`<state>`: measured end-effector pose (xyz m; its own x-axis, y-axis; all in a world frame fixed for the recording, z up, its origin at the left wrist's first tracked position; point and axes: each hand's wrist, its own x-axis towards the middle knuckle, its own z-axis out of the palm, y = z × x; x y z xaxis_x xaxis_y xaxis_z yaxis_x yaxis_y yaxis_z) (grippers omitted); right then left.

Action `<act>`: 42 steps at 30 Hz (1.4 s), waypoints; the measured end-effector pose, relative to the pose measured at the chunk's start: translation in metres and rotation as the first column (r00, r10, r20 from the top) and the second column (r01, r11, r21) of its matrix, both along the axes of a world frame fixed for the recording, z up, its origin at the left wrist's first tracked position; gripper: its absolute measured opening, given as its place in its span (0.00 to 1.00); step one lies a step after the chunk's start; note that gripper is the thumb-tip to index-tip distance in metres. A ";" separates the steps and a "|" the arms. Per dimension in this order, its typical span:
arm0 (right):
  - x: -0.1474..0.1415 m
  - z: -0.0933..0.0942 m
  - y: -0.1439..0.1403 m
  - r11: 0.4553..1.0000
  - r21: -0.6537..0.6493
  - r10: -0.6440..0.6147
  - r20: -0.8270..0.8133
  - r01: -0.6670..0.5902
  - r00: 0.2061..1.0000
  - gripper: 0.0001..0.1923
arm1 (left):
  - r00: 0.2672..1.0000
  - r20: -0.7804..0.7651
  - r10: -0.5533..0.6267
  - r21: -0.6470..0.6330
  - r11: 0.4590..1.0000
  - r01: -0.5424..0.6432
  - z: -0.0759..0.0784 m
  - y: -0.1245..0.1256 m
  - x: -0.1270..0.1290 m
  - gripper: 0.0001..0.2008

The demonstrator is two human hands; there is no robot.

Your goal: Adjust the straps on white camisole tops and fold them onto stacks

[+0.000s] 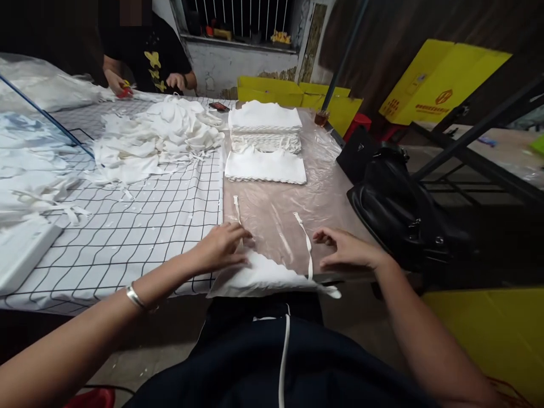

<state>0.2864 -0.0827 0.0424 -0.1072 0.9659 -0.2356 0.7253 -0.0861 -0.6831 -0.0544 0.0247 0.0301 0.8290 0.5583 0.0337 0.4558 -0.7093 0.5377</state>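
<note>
A white cloth garment piece [263, 277] lies at the table's front edge before me, partly hanging over it. Two thin white straps run away from it across the plastic sheet: a left strap [237, 207] and a right strap [307, 243], each with a small fitting at its far end. My left hand [223, 246] is over the left strap and the cloth's left upper edge, thumb and fingers apart; whether it touches the cloth is unclear. To the right of the right strap, my right hand [348, 249] hovers with fingers bent and thumb apart, nothing between them.
Folded white garments [266, 167] are stacked farther back on the plastic sheet [323, 187]. A loose white heap [157, 136] covers the checked tablecloth [178, 209]. A black bag [395, 204] sits at right. Across the table, another person's hand [114, 82] holds something red.
</note>
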 end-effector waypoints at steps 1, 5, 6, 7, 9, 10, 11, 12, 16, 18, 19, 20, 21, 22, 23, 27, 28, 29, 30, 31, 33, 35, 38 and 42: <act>-0.004 -0.007 -0.006 0.999 0.044 0.017 0.039 -0.019 0.999 0.23 | 0.999 -0.032 -0.028 0.060 0.998 0.030 -0.008 -0.007 0.001 0.19; -0.023 -0.024 -0.039 0.940 0.325 -0.122 0.034 0.105 0.992 0.07 | 0.996 -0.088 -0.021 0.089 0.996 0.029 -0.027 -0.024 -0.001 0.11; -0.030 -0.024 -0.045 0.910 0.388 -0.154 -0.011 0.146 0.988 0.06 | 0.998 -0.068 -0.012 0.037 0.999 0.015 -0.026 -0.024 0.000 0.09; -0.037 -0.023 -0.049 0.881 0.433 -0.181 -0.065 0.192 0.981 0.06 | 0.999 -0.035 0.000 -0.036 0.999 -0.001 -0.021 -0.024 0.002 0.08; -0.053 -0.018 -0.053 0.854 0.443 -0.201 -0.203 0.273 0.958 0.09 | 0.997 0.068 0.049 -0.180 0.983 -0.036 -0.002 -0.020 0.012 0.05; -0.063 -0.016 -0.052 0.860 0.415 -0.191 -0.280 0.297 0.941 0.12 | 0.989 0.131 0.074 -0.230 0.972 -0.043 0.012 -0.017 0.019 0.05; -0.073 -0.014 -0.049 0.877 0.375 -0.169 -0.346 0.302 0.923 0.17 | 0.977 0.195 0.090 -0.265 0.964 -0.036 0.029 -0.014 0.026 0.05; -0.081 -0.013 -0.044 0.904 0.325 -0.136 -0.396 0.277 0.908 0.23 | 0.963 0.254 0.094 -0.285 0.958 -0.018 0.047 -0.009 0.033 0.06; -0.091 -0.007 -0.008 1.000 -0.015 0.002 -0.467 -0.010 0.884 0.31 | 0.912 0.386 0.137 -0.379 0.925 0.021 0.112 0.020 0.049 0.09; -0.075 0.000 0.017 0.985 -0.159 -0.019 -0.506 -0.071 0.863 0.27 | 0.879 0.414 0.236 -0.404 0.913 -0.054 0.126 0.043 0.044 0.10; -0.062 0.005 0.030 0.981 -0.189 -0.055 -0.518 -0.051 0.853 0.27 | 0.860 0.421 0.289 -0.411 0.906 -0.103 0.126 0.055 0.039 0.10; -0.048 0.009 0.043 0.982 -0.189 -0.099 -0.514 0.000 0.852 0.27 | 0.846 0.413 0.339 -0.415 0.896 -0.156 0.121 0.067 0.032 0.11; -0.034 0.013 0.054 0.984 -0.159 -0.146 -0.480 0.078 0.865 0.27 | 0.837 0.385 0.388 -0.413 0.884 -0.219 0.111 0.078 0.025 0.12; -0.020 0.016 0.064 0.979 -0.095 -0.202 -0.411 0.178 0.889 0.27 | 0.835 0.331 0.440 -0.403 0.866 -0.296 0.098 0.088 0.018 0.13; -0.009 0.017 0.071 0.958 0.003 -0.270 -0.317 0.285 0.909 0.26 | 0.832 0.248 0.497 -0.375 0.841 -0.391 0.083 0.095 0.010 0.15; 0.011 0.003 0.080 0.825 0.317 -0.480 -0.046 0.468 0.876 0.21 | 0.745 -0.038 0.666 -0.168 0.731 -0.662 0.026 0.104 -0.011 0.21; 0.010 -0.003 0.080 0.829 0.302 -0.486 -0.025 0.470 0.874 0.20 | 0.740 -0.073 0.668 -0.139 0.728 -0.671 0.017 0.104 -0.012 0.21; 0.008 -0.008 0.080 0.841 0.265 -0.489 -0.005 0.472 0.873 0.19 | 0.740 -0.101 0.665 -0.115 0.731 -0.673 0.012 0.105 -0.011 0.19; 0.004 -0.012 0.081 0.849 0.226 -0.494 0.022 0.477 0.869 0.18 | 0.734 -0.130 0.667 -0.089 0.729 -0.678 0.008 0.107 -0.009 0.18; 0.000 -0.015 0.084 0.849 0.195 -0.509 0.058 0.490 0.859 0.18 | 0.717 -0.162 0.677 -0.058 0.719 -0.692 0.006 0.110 -0.004 0.18; -0.008 -0.016 0.096 0.839 0.146 -0.542 0.130 0.524 0.830 0.18 | 0.677 -0.241 0.696 0.006 0.698 -0.716 0.006 0.119 0.007 0.19; -0.014 -0.012 0.111 0.840 0.095 -0.543 0.165 0.534 0.824 0.16 | 0.678 -0.326 0.659 0.016 0.721 -0.693 0.007 0.127 0.018 0.20; -0.018 -0.004 0.125 0.883 -0.003 -0.466 0.110 0.469 0.878 0.13 | 0.741 -0.370 0.560 -0.048 0.785 -0.618 0.007 0.133 0.024 0.15; -0.016 0.011 0.119 0.925 -0.044 -0.381 -0.098 0.378 0.919 0.10 | 0.779 -0.287 0.558 -0.099 0.791 -0.604 0.015 0.137 0.017 0.10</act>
